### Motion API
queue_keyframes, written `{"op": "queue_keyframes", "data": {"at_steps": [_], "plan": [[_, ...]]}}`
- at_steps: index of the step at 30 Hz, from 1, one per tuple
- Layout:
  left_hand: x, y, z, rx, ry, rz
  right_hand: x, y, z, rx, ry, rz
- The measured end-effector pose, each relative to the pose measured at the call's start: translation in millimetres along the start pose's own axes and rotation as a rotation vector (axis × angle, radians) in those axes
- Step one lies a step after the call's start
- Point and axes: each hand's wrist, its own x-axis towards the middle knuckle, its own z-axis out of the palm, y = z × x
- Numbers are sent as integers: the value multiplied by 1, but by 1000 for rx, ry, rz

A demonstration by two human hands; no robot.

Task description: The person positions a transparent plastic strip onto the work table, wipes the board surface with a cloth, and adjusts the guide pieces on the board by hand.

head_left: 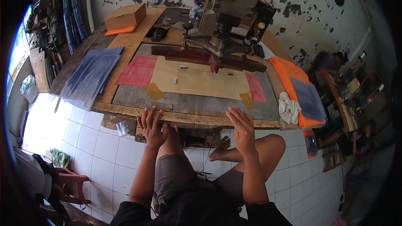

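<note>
My left hand hovers at the table's front edge with its fingers spread, holding nothing I can see. To the right, my right hand is raised at the same edge, its fingers stretched out and close together. Beyond both hands a pale yellow sheet lies on a grey metal plate, with a pink sheet at its left end and another pink piece at its right. Strips of brown tape hold its near corners. A few small pieces, including a whitish block, rest on the yellow sheet.
A press with a red-edged bar stands over the plate. Blue clear plastic sheets lie left, a cardboard box behind. Orange sheets and a white cloth lie right. Another person sits at a far-right bench.
</note>
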Motion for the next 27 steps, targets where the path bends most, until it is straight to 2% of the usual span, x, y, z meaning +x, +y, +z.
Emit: {"op": "queue_keyframes", "data": {"at_steps": [11, 17, 20, 24, 25, 27], "plan": [[4, 5, -10, 21, -57, -8, -38, 15, -30, 3, -75, 30], [8, 11, -12, 37, -71, -35, -44, 26, -72, 120, -323, 31], [5, 9, -9, -8, -46, -39, -49, 71, -84, 147, -201, 145], [6, 8, -10, 24, -60, -26, -36, 170, -104, -178, 23, 439], [6, 8, -10, 28, -66, -28, -41, 215, -109, -320, 2, 438], [7, 8, -11, 24, -76, -35, -30, 248, -123, -518, -85, 513]]}}
